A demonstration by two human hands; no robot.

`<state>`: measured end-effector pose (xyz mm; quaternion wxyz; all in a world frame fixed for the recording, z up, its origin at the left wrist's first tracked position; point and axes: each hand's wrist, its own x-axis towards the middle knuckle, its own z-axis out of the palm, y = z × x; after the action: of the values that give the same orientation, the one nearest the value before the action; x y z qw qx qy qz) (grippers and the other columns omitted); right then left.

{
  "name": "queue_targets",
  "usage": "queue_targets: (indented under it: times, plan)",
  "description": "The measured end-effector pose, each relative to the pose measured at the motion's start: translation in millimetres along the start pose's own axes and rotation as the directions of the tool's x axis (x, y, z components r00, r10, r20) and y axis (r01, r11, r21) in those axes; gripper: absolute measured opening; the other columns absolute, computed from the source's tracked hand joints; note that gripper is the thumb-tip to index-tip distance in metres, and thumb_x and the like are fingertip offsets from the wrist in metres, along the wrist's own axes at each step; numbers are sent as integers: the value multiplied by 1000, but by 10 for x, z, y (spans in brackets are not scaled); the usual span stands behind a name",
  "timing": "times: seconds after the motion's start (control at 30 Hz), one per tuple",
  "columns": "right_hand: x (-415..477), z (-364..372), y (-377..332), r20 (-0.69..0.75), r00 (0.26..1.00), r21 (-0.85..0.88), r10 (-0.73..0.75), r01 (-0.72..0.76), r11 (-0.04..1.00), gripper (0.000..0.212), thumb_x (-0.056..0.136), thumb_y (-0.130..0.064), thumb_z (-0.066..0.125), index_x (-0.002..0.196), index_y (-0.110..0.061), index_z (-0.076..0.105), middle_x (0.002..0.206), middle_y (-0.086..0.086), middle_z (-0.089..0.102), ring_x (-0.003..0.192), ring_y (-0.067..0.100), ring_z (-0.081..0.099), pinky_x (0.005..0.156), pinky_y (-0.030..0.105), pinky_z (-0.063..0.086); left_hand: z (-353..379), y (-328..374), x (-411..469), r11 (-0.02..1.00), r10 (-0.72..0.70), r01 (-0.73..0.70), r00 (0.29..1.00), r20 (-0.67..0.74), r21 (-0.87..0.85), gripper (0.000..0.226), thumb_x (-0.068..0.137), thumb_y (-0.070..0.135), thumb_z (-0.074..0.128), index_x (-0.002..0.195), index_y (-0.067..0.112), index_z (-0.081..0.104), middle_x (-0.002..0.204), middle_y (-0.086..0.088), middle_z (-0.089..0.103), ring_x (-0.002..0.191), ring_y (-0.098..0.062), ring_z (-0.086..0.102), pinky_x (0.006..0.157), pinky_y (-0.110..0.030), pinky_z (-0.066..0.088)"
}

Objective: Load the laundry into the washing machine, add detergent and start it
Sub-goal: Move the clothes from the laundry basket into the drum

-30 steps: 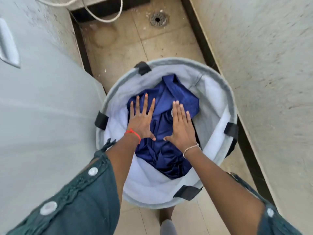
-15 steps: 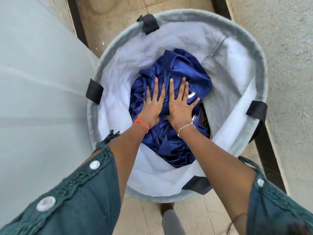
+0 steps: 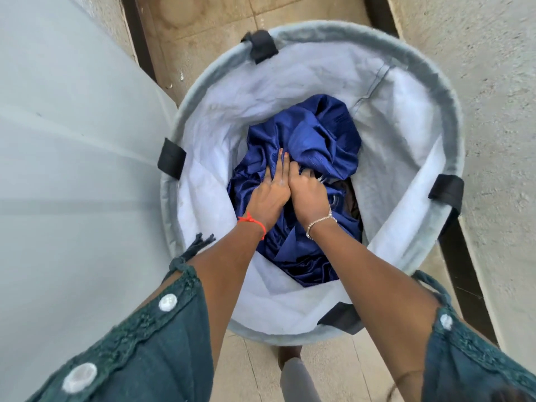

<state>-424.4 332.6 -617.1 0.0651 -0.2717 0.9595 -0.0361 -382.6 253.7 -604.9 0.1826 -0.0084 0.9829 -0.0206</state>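
Reaching down into the laundry basket (image 3: 446,91), both hands are at work on the blue garment (image 3: 313,134), which lies bunched at the bottom, nearer the basket's right wall than its left.

Head view: the left hand (image 3: 268,195) lies on the cloth with its fingers (image 3: 280,162) straight and pressed together, pointing toward the far rim. The right hand (image 3: 309,195) sits just beside it, touching along the inner edge, with its fingers curled down into the folds; whether they have closed on fabric cannot be told. A darker item shows under the blue cloth toward the right wall, too hidden to identify. The basket stands on the tiled floor (image 3: 220,30), between a pale panel (image 3: 72,169) on the left, probably the washing machine, and a rough wall (image 3: 493,82) on the right.

Judged step: gathering the load for lifting; nothing appears loaded yet.

Procedure for a sound lift:
- Work the fingers under the bundle, not only into the top fold; the smooth cloth is likely to slip.
- Draw loose ends inward so none trails over the rim.
- Lift straight up, clear of the black handle loops (image 3: 172,159).
- Check for the item beneath.
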Motion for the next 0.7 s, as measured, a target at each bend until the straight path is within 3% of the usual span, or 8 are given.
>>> queue_targets:
  times: [0.03, 0.1, 0.17, 0.33, 0.47, 0.53, 0.6, 0.7]
  plan:
    - [-48, -103, 12, 72, 997, 45, 23, -26, 999, 37, 49, 1, 84, 79, -6, 63, 51, 11, 59, 39, 19, 58, 31, 22, 39, -85, 26, -51, 995, -27, 26, 1000, -8, -100, 66, 53, 18, 84, 116, 12, 66, 121, -2, 65, 91, -9, 69, 52, -10, 48]
    - [-160, -361, -15, 95, 994, 95, 58, -67, 993, 42, 51, 3, 82, 86, -4, 60, 54, 14, 59, 41, 23, 59, 29, 22, 37, -400, 82, -171, 998, 0, 0, 1000, -7, -68, 66, 47, 27, 85, 111, 24, 69, 117, 7, 67, 94, -2, 67, 52, -8, 45]
    - [-274, -693, -45, 56, 994, 133, 93, -100, 986, 44, 52, 4, 81, 91, -2, 60, 58, 16, 59, 43, 25, 60, 29, 23, 38, -761, 116, -355, 998, 56, -56, 998, -7, 17, 69, 39, 23, 87, 106, 26, 71, 113, 6, 69, 91, -4, 68, 46, -9, 42]
    - [-565, -1672, -179, 124, 974, 220, 192, -216, 951, 42, 55, 3, 80, 93, -2, 62, 65, 19, 61, 44, 29, 60, 28, 26, 39, -1769, 145, -844, 998, 49, -47, 998, -34, 34, 57, 46, 6, 76, 101, 22, 73, 111, 0, 69, 92, -9, 69, 57, -11, 49]
    - [-724, -2561, -327, 112, 978, 249, 175, -198, 948, 29, 77, 1, 65, 105, -1, 57, 88, 24, 62, 65, 36, 65, 44, 35, 49, -2544, 125, -1219, 1000, 0, 0, 1000, 20, 0, 75, 84, 4, 61, 144, -5, 17, 153, -20, 17, 134, -26, 39, 94, -21, 44]
    - [-818, -2953, -406, 86, 980, 299, 180, -198, 933, 25, 91, -5, 49, 116, -2, 50, 105, 25, 58, 82, 40, 64, 58, 41, 51, -2991, 98, -1435, 998, -55, 54, 998, -20, -19, 83, 52, 9, 87, 126, -4, 52, 134, -18, 52, 109, -22, 63, 72, -15, 52]
    - [-928, -3363, -505, 29, 985, 329, 170, -170, 929, 25, 95, -8, 42, 119, -5, 47, 112, 23, 56, 87, 40, 63, 63, 41, 48, -3292, 57, -1688, 997, -46, 40, 995, -92, -61, 83, 17, 11, 93, 98, 5, 73, 105, -9, 71, 78, -19, 72, 49, -15, 50]
    - [-1098, -4030, -667, -64, 986, 367, 153, -119, 922, 26, 96, -10, 38, 121, -6, 46, 115, 21, 55, 89, 40, 62, 60, 37, 39, -3831, 17, -2010, 988, -98, 64, 961, -257, -138, 76, 25, 8, 92, 98, 2, 72, 103, -9, 72, 75, -22, 72, 48, -18, 52]
